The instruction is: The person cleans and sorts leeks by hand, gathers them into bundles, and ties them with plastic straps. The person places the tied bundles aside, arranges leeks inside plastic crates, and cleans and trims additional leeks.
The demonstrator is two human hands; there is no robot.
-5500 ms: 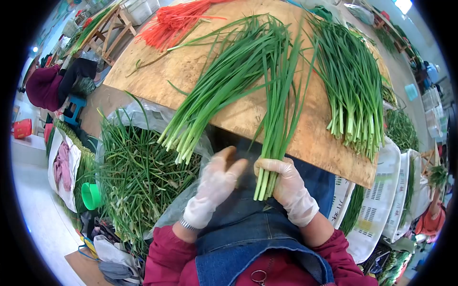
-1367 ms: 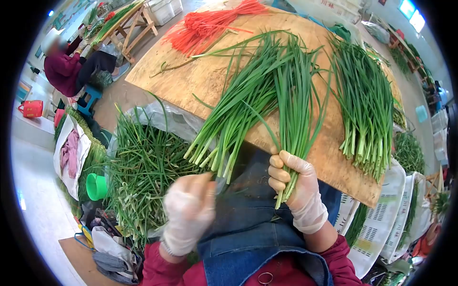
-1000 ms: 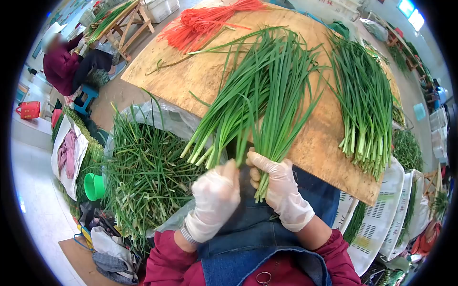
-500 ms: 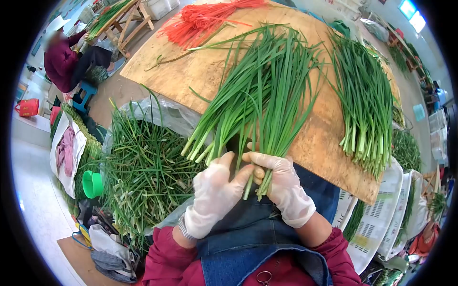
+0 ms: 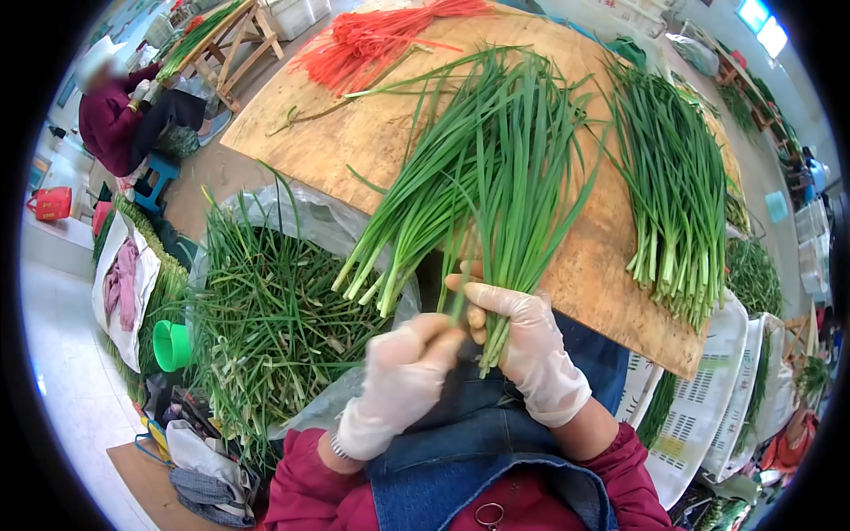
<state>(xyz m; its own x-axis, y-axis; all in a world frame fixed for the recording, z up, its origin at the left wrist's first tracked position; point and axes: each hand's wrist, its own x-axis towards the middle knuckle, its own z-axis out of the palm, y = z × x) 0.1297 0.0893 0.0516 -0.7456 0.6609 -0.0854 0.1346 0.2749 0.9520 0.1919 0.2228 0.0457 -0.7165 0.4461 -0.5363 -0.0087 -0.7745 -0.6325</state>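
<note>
My right hand [image 5: 531, 354], in a thin whitish glove, is closed around the lower stems of a bunch of garlic chives [image 5: 524, 208]. The stem ends stick out below its fingers. Just left of it, my left hand [image 5: 403, 376], gloved too and slightly blurred, pinches the low end of a chive stalk [image 5: 458, 305]. A looser pile of chives [image 5: 403, 234] lies beside the held bunch, its pale ends over the near edge of the wooden table [image 5: 584, 283]. Farther right on the table rests a thick pile of chives [image 5: 675, 190] with its white ends toward me.
Red ties [image 5: 372, 44] lie at the table's far side. A plastic-lined heap of chive trimmings [image 5: 274, 327] stands at my left, near a green cup [image 5: 171, 344]. White crates [image 5: 699, 398] are at lower right. Another person [image 5: 115, 119] sits at upper left.
My left hand has moved a little downward and now pinches a stalk low down, blurred by motion. My right hand stays around the bunch. The seated person's posture has shifted slightly.
</note>
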